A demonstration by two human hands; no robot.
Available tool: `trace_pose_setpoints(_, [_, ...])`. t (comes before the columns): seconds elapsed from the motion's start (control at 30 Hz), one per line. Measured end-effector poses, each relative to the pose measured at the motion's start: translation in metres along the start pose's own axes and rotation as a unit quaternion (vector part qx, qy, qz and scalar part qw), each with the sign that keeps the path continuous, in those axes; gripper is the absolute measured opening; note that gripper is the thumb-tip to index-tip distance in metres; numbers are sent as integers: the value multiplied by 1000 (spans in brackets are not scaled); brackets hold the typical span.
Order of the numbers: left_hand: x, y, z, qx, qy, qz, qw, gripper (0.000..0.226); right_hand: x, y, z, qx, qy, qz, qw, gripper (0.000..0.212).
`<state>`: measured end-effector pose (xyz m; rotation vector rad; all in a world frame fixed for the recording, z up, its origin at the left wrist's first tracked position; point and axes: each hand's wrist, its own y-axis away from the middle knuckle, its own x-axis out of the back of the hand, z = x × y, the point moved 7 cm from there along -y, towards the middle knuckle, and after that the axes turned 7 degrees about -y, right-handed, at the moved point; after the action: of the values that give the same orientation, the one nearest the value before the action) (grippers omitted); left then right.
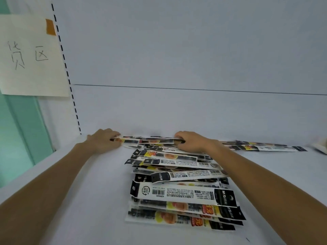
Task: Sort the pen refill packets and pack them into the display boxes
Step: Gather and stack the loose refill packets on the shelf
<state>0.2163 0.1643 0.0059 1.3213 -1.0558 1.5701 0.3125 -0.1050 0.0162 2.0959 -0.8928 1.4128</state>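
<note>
Head view: the left hand (104,140) and right hand (190,141) each curl their fingers round one end of a thin bundle of refill packets (152,140), held level at the far edge of the pile of packets (180,191). That pile lies fanned across the white tabletop (99,191). A few loose packets (261,146) lie apart to the right. A handwritten paper sign (30,55) hangs at upper left.

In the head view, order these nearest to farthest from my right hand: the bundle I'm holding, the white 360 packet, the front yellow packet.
1. The bundle: gripped by the right hand, at the pile's far end.
2. The white 360 packet: mid-pile, nearer the camera.
3. The front yellow packet: pile's near edge.
</note>
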Motion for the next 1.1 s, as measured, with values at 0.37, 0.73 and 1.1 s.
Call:
trace_pose_setpoints(0.37, [29, 26, -6, 37, -159, 77, 983, 31, 7, -10, -13, 69, 105, 16, 992, 26])
trace_pose_setpoints(0.73, [69, 113, 164, -207, -106, 95, 968, 23, 88, 36, -14, 83, -42, 248, 964, 14])
trace_pose_setpoints(1.1, [111, 126, 183, -235, 130, 226, 936, 24, 23, 96, -47, 161, 31, 62, 985, 27])
